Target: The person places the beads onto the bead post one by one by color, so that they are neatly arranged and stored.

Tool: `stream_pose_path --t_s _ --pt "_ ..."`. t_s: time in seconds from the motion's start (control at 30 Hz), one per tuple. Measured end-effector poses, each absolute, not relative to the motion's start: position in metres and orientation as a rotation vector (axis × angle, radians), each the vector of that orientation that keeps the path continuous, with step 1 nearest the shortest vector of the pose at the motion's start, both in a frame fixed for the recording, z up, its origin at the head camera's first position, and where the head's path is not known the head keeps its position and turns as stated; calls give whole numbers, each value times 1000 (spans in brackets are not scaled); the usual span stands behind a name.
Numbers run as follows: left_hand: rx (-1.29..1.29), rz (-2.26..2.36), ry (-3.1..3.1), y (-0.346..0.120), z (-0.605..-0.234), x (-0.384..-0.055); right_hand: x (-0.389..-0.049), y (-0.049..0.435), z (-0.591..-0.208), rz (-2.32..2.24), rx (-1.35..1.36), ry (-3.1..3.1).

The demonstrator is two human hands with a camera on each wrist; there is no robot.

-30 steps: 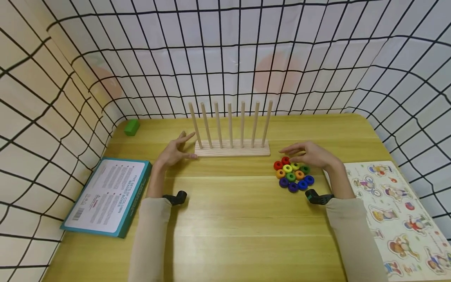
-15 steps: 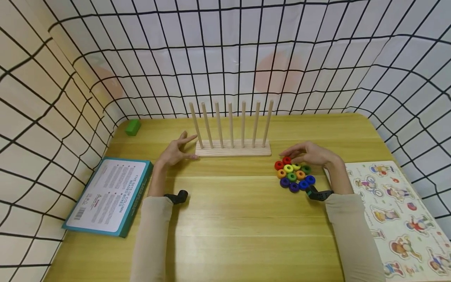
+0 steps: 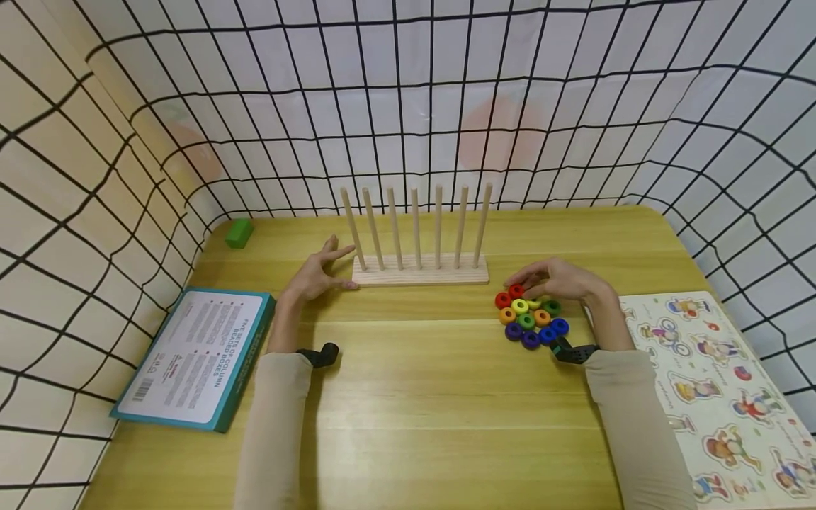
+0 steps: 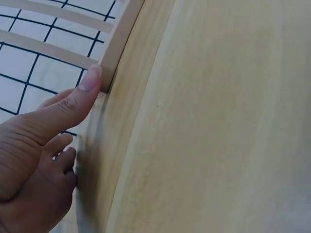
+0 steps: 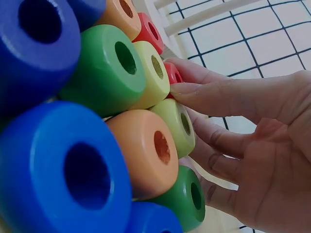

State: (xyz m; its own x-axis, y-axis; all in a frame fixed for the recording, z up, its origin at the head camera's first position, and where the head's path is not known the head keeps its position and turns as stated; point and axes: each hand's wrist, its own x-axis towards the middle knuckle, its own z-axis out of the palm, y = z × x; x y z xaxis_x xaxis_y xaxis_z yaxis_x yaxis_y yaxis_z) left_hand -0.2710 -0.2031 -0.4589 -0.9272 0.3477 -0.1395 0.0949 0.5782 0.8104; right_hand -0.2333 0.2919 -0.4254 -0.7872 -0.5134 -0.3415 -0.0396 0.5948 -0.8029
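Note:
A pale wooden peg rack (image 3: 421,275) with a row of upright bare pegs stands at the table's centre back. My left hand (image 3: 314,275) holds the left end of its base, thumb on the front corner and index finger by the leftmost peg. The left wrist view shows the thumb pressed to the end of the base (image 4: 114,60). To the right of the rack lies a cluster of coloured ring beads (image 3: 525,320). At the far edge of that cluster my right hand (image 3: 554,278) pinches a red bead (image 5: 173,73) between thumb and index finger, largely hidden behind a yellow bead (image 5: 181,127).
A teal-edged box (image 3: 191,358) lies at the left, and a green block (image 3: 239,232) sits at the back left. A picture board (image 3: 720,389) with cartoon figures lies under the right forearm's side. Black netting (image 3: 408,131) surrounds the table's back and sides.
My right fingertips have lowered slightly and drawn in on the red bead at the cluster's far edge. The left hand stays at the rack's end.

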Motion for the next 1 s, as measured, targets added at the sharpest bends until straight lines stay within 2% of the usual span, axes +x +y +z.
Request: stream_pose_path --t_s 1.0 --pt "407 1218 2530 -202 -459 -270 -231 278 -424 -1043 -391 2431"
